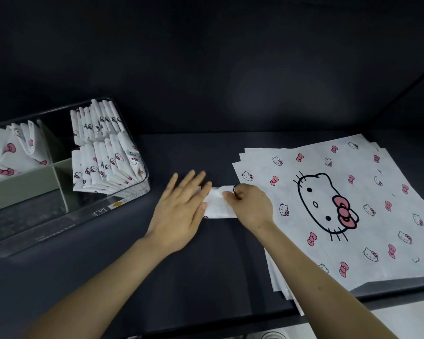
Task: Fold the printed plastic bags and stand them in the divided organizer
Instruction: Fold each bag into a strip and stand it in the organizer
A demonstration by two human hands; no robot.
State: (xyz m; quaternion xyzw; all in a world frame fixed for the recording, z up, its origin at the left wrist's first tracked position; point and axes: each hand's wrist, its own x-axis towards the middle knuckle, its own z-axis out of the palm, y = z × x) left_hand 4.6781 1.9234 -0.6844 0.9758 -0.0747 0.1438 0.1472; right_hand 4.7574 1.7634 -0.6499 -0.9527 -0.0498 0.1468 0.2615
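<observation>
Left hand (181, 211) flat, fingers straight, on folded bag (218, 204); right hand (251, 206) pinches bag's right end.

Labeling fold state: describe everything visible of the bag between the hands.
The folded bag is a small white strip of thin, creased plastic, with pink print at its lower left corner. It lies flat on the dark table. The left hand presses its left end with straight fingers; the right hand pinches its right end.

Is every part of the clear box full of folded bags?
No, the near-left compartment of the organizer holds none of the folded bags.
</observation>
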